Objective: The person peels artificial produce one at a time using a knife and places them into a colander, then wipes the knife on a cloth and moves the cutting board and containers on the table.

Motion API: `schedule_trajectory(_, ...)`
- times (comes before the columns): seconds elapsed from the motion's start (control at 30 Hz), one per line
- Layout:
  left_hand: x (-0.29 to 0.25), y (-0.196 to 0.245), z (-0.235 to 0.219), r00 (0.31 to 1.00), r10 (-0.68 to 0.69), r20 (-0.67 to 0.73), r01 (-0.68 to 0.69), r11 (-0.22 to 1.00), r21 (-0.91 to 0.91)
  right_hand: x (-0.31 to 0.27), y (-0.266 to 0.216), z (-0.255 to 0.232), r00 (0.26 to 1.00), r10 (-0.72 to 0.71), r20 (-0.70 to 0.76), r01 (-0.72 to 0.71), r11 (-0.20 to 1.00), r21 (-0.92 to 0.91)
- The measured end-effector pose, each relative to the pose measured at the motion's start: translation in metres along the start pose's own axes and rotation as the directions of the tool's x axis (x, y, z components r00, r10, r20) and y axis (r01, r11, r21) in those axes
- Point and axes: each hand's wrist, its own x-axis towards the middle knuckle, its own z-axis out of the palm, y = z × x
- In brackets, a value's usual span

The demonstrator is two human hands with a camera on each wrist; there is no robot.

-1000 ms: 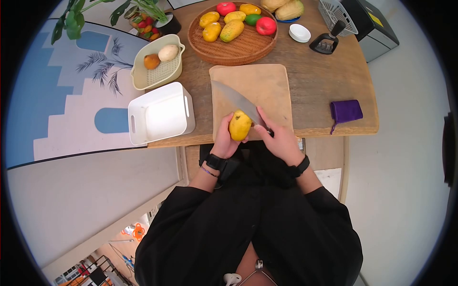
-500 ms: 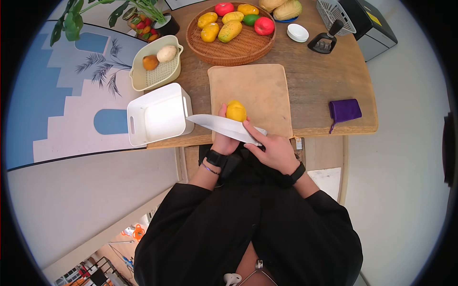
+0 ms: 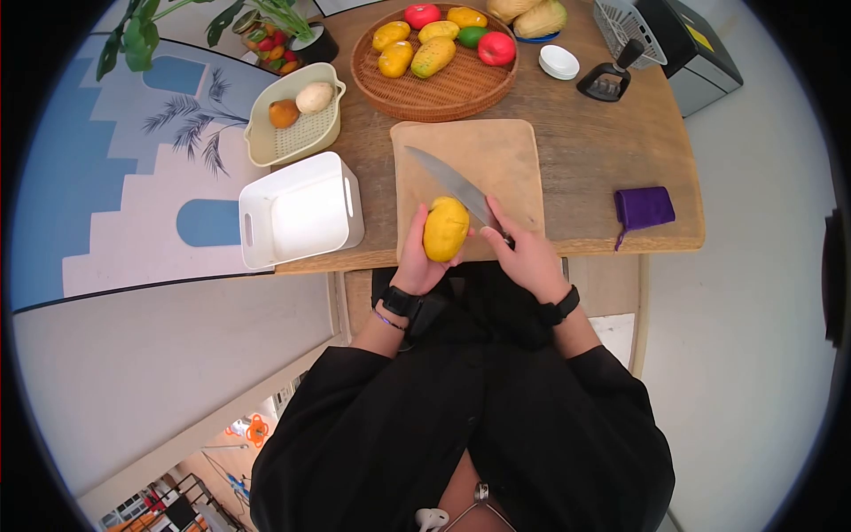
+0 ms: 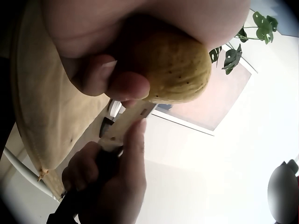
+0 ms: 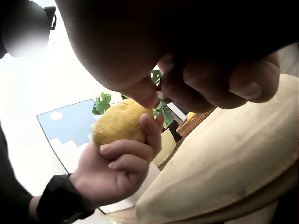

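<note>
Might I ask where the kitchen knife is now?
In the head view, the right hand holds the kitchen knife over the cutting board, beside the yellow fruit.

No legible text anywhere.

From the middle of the head view, a wicker tray of fruit lies at twelve o'clock. A pale basket with two round items sits at eleven, a white bin at ten, a white dish at one, a purple pouch between two and three.
</note>
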Motion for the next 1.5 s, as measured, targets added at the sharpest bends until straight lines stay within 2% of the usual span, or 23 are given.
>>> schedule_trajectory(0.03,0.0,0.002,0.004,1.0,0.004,-0.007,-0.004,1.0,-0.013,0.001,0.002,-0.002,0.998,0.055,0.017,-0.054,0.996,-0.073)
schedule_trajectory(0.17,0.004,0.002,0.0,0.997,0.025,-0.078,-0.027,0.999,-0.022,-0.006,0.012,0.006,0.999,0.034,-0.037,-0.036,0.998,-0.058)
schedule_trajectory(0.23,0.009,0.001,-0.012,1.0,0.024,-0.007,-0.024,0.997,-0.073,-0.015,0.013,0.012,0.978,-0.15,-0.144,0.152,0.988,0.001)
schedule_trajectory(0.3,0.013,-0.003,-0.015,0.997,0.024,0.067,-0.016,0.993,-0.117,-0.023,0.007,0.009,0.977,-0.198,-0.075,0.193,0.979,-0.059)
schedule_trajectory(0.33,0.012,-0.004,0.0,0.995,-0.005,-0.102,-0.006,0.993,-0.116,-0.026,0.003,0.009,0.97,-0.243,0.002,0.241,0.964,-0.112)
schedule_trajectory(0.37,0.012,-0.004,0.009,0.963,-0.032,-0.268,0.001,0.993,-0.114,-0.029,0.002,0.013,0.971,-0.24,-0.001,0.239,0.965,-0.112)
schedule_trajectory(0.4,0.013,-0.005,0.003,0.963,-0.033,-0.267,0.002,0.994,-0.113,-0.03,0.001,0.017,0.956,-0.294,0.004,0.292,0.949,-0.121)
schedule_trajectory(0.43,0.014,-0.005,-0.004,0.991,-0.014,-0.134,0.001,0.995,-0.099,-0.03,0.001,0.02,0.938,-0.347,0.011,0.345,0.93,-0.129)
schedule_trajectory(0.47,0.015,-0.005,-0.009,1.0,0.004,0.001,-0.003,0.996,-0.087,-0.03,-0.001,0.021,0.949,-0.312,0.047,0.316,0.935,-0.163)
schedule_trajectory(0.6,0.016,-0.01,-0.015,1.0,-0.014,-0.021,0.012,0.996,-0.091,-0.028,-0.003,0.023,0.95,-0.31,0.038,0.31,0.922,-0.233)
schedule_trajectory(0.7,0.014,-0.014,-0.012,0.993,-0.036,-0.108,0.027,0.996,-0.083,-0.023,-0.001,0.026,0.934,-0.356,0.003,0.349,0.914,-0.209)
schedule_trajectory(0.77,0.008,-0.018,-0.007,0.967,0.021,-0.253,-0.031,0.999,-0.033,-0.017,0.002,0.028,0.967,-0.251,-0.036,0.248,0.965,-0.085)
schedule_trajectory(0.8,0.009,-0.018,-0.031,0.999,-0.033,0.039,0.039,0.985,-0.167,-0.013,0.004,0.027,0.967,-0.252,-0.036,0.248,0.965,-0.086)
schedule_trajectory(0.87,0.007,-0.014,-0.027,0.998,-0.038,0.059,0.046,0.99,-0.132,-0.003,0.01,0.024,0.997,-0.058,-0.046,0.064,0.987,0.149)
schedule_trajectory(0.9,0.005,-0.011,-0.024,0.996,-0.044,0.078,0.052,0.994,-0.096,0.001,0.013,0.021,0.997,-0.059,-0.046,0.065,0.987,0.149)
schedule_trajectory(0.97,-0.001,0.001,0.003,0.999,-0.036,0.039,0.038,0.997,-0.073,0.006,0.021,0.016,0.998,0.066,0.011,-0.067,0.995,0.073)
schedule_trajectory(1.0,-0.002,0.005,0.011,1.0,-0.026,0.001,0.026,0.998,-0.051,0.006,0.032,0.022,0.997,0.001,-0.075,0.009,0.991,0.132)
schedule_trajectory(1.1,0.002,0.001,0.0,1.0,0.008,0.018,-0.008,0.999,-0.039,0.0,0.03,0.023,0.985,-0.035,-0.169,0.068,0.979,0.193)
schedule_trajectory(1.23,0.013,-0.008,-0.019,0.996,-0.013,0.089,0.023,0.992,-0.122,-0.021,0.009,0.02,0.989,-0.104,-0.106,0.123,0.973,0.193)
schedule_trajectory(1.3,0.017,-0.014,-0.009,0.988,0.022,-0.153,-0.031,0.998,-0.061,-0.026,0.009,0.024,0.954,-0.298,-0.035,0.299,0.954,0.001)
schedule_trajectory(1.33,0.018,-0.015,-0.014,0.988,0.022,-0.154,-0.032,0.998,-0.061,-0.03,0.005,0.026,0.943,-0.331,-0.03,0.328,0.941,-0.089)
schedule_trajectory(1.4,0.021,-0.017,-0.029,1.0,-0.01,-0.009,0.009,0.993,-0.117,-0.032,0.0,0.027,0.948,-0.319,0.003,0.316,0.939,-0.139)
schedule_trajectory(1.5,0.018,-0.014,-0.018,0.994,0.029,-0.103,-0.034,0.998,-0.053,-0.03,0.001,0.028,0.949,-0.314,0.003,0.307,0.926,-0.22)
